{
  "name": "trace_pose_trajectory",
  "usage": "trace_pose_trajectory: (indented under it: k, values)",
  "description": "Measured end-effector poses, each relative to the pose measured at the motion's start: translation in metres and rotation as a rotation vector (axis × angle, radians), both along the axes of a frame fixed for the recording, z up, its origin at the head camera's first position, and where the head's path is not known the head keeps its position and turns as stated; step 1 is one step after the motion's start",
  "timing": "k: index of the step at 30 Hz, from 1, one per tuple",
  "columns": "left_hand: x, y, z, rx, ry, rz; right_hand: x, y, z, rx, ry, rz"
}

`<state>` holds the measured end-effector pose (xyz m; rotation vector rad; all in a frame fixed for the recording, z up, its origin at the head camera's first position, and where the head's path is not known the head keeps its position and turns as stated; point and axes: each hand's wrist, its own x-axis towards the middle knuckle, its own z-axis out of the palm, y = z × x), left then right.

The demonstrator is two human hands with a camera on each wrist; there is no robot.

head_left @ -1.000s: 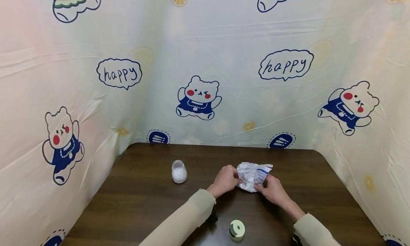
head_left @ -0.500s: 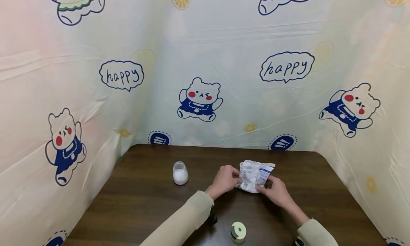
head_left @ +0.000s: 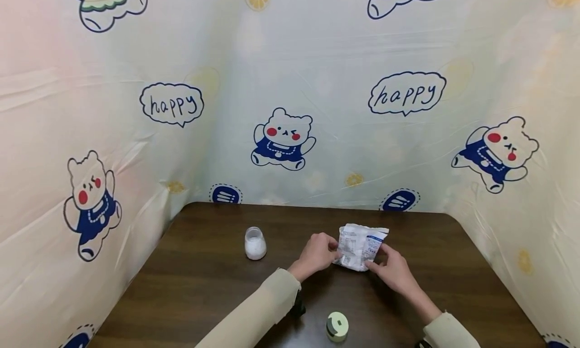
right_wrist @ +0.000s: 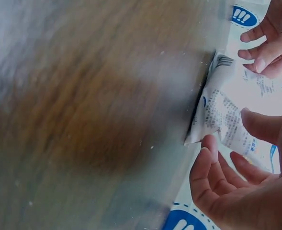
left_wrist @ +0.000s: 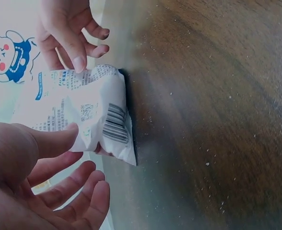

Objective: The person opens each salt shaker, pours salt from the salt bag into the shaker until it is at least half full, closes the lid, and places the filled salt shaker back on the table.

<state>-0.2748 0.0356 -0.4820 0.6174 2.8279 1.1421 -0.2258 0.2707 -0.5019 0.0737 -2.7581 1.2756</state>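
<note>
A crumpled white bag (head_left: 359, 247) with fine print stands on the table, toward its right side; in the left wrist view its barcode and QR code face me. My left hand (head_left: 317, 255) pinches the bag's left side, thumb on the front (left_wrist: 59, 140) and fingers partly behind. On the other side my right hand (head_left: 396, 272) holds the lower right corner, its thumb against the print (right_wrist: 263, 125) and its other fingers loosely curved at the bag's edge. Whether the bag's top is sealed cannot be seen.
A glass jar (head_left: 255, 244) with white contents stands uncovered left of the hands. Closer to me is a small round pale green lid-like piece (head_left: 337, 327). White grains lie scattered over the dark wooden table (left_wrist: 198, 120). A printed curtain (head_left: 290, 61) surrounds the table.
The bag has been straightened a little and its printed face shows flatter. My right hand has shifted slightly right. The jar and the green piece stay in place.
</note>
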Motion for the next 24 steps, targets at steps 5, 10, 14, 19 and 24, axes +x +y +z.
trace_pose_trajectory:
  k: [5,10,14,19,24]
  values:
    - [0.001,-0.006,0.007,0.023,-0.001,-0.018,0.004,-0.002,0.004,0.004,-0.005,-0.008]
    - [0.003,-0.013,0.008,0.036,-0.01,-0.03,0.009,-0.004,0.006,0.008,-0.016,-0.016]
    - [0.006,-0.017,0.009,0.05,-0.01,-0.037,0.011,-0.005,0.008,0.011,-0.03,-0.023]
    - [0.009,-0.021,0.011,0.059,-0.005,-0.041,0.014,-0.007,0.009,0.013,-0.036,-0.031]
    - [0.017,-0.028,0.015,0.078,0.027,-0.055,0.021,-0.008,0.01,0.007,-0.049,-0.058]
